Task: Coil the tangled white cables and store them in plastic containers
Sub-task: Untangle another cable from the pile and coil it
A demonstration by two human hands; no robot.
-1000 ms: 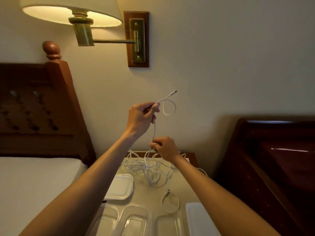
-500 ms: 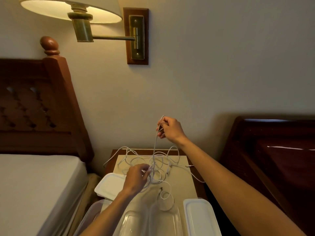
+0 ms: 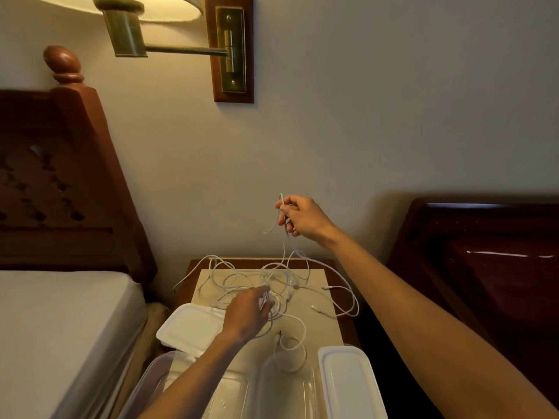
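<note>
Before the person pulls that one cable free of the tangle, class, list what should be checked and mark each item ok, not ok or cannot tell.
1. Right hand grips one thin white cable raised above the table: ok.
2. Left hand pins the tangled pile of white cables on the wooden bedside table: ok.
3. Raised cable free of knots in the pile: cannot tell.
4. Clear plastic container open and ready at the near edge: ok.
5. White plastic lids lie clear of the tangle: not ok, the left lid touches it.
6. Loops stay on the table: not ok, some hang over the right edge.
</note>
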